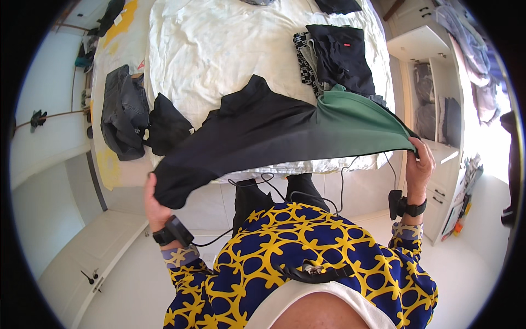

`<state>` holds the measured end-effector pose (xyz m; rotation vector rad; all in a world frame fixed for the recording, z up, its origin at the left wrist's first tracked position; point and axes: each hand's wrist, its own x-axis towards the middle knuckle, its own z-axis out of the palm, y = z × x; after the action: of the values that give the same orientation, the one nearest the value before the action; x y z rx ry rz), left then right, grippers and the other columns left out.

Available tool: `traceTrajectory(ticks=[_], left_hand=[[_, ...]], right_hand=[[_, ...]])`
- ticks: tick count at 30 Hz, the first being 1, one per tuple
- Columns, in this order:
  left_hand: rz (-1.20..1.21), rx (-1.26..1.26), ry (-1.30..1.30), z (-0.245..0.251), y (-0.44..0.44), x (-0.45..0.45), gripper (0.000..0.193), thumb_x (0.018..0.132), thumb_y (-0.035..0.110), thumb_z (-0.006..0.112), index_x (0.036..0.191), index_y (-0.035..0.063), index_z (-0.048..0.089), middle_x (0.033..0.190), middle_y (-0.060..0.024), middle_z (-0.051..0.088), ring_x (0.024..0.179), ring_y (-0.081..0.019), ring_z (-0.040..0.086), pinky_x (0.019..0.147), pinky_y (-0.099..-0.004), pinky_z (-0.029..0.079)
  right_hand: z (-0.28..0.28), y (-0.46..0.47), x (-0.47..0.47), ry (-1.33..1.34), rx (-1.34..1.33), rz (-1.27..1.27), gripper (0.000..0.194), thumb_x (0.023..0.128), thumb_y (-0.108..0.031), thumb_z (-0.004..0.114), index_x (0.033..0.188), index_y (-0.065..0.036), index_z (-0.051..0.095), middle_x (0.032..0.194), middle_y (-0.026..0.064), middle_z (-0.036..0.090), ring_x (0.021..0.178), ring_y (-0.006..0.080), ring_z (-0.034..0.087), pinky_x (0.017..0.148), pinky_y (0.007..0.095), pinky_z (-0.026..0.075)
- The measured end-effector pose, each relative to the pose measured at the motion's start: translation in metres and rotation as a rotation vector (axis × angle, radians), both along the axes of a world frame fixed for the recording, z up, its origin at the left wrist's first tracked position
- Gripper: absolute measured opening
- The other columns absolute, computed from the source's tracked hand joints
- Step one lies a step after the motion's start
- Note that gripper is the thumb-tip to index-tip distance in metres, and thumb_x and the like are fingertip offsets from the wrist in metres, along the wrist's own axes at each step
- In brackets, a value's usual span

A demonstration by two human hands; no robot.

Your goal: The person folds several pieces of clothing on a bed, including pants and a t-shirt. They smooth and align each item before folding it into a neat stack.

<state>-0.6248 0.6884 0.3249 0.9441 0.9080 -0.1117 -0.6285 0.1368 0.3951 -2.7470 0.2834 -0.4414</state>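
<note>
A garment (263, 127), black fading to green, is stretched between my two hands over the near edge of the bed. My left hand (158, 201) grips its black end, with most of the fingers hidden behind the cloth. At the green end, my right hand (420, 158) pinches the hem between thumb and fingers. The garment's lower edge runs nearly taut from hand to hand. Its upper part lies in loose folds on the white sheet (197, 45). Each wrist wears a black strapped device with a cable.
Folded black clothing (343, 57) lies at the right of the bed, beside patterned and grey cloth (306, 61). Dark grey jeans (125, 113) and a black garment (168, 125) rest at the left. A cable (341, 185) hangs before me. An open cabinet (435, 94) stands right.
</note>
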Motion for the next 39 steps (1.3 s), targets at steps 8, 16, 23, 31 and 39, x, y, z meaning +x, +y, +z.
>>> traceTrajectory(ticks=[8,16,23,31,39], left_hand=[[0.173,0.325,-0.385,0.096,0.136,0.055,0.043,0.092,0.030,0.052,0.117,-0.0045,0.053,0.118,-0.0146,0.057,0.106,-0.0265,0.056,0.095,-0.0404,0.044],[-0.417,2.042,-0.905,0.204,0.227,0.162,0.063,0.071,-0.007,0.046,0.133,0.0006,0.039,0.116,-0.0157,0.057,0.105,-0.0230,0.056,0.096,-0.0310,0.041],[-0.359,0.320,-0.860,0.212,0.112,0.341,0.025,0.086,0.017,0.062,0.105,0.0008,0.061,0.105,-0.0093,0.064,0.098,-0.0208,0.061,0.094,-0.0298,0.044],[-0.579,0.873,-0.824,0.028,-0.077,0.460,0.025,0.084,0.026,0.064,0.094,0.0037,0.057,0.086,-0.0005,0.057,0.079,-0.0102,0.050,0.072,-0.0237,0.040],[-0.766,0.262,-0.568,-0.123,-0.239,0.424,0.075,0.087,0.027,0.060,0.144,0.0087,0.014,0.136,-0.0099,0.039,0.124,-0.0227,0.039,0.102,-0.0450,0.028]], right_hand=[[0.083,0.101,-0.042,0.090,0.603,0.186,0.010,0.076,-0.003,0.056,0.072,0.001,0.049,0.081,0.0112,0.061,0.070,0.0152,0.053,0.063,0.0244,0.040],[0.085,0.167,-0.064,0.067,0.997,0.227,0.012,0.080,-0.006,0.059,0.074,0.003,0.054,0.069,0.0070,0.056,0.061,0.0129,0.049,0.057,0.0243,0.039],[0.023,0.162,-0.039,0.273,0.965,0.073,0.007,0.081,-0.003,0.061,0.076,0.001,0.059,0.061,-0.0044,0.051,0.057,0.0031,0.044,0.050,0.0200,0.033],[-0.103,0.136,-0.013,0.581,1.225,-0.172,0.017,0.086,-0.016,0.062,0.077,-0.002,0.063,0.062,-0.0035,0.054,0.053,0.0035,0.049,0.048,0.0188,0.041],[-0.254,0.096,0.009,0.540,1.058,-0.438,0.033,0.086,-0.027,0.061,0.071,0.003,0.059,0.052,0.0028,0.052,0.046,0.0093,0.051,0.044,0.0255,0.040]])
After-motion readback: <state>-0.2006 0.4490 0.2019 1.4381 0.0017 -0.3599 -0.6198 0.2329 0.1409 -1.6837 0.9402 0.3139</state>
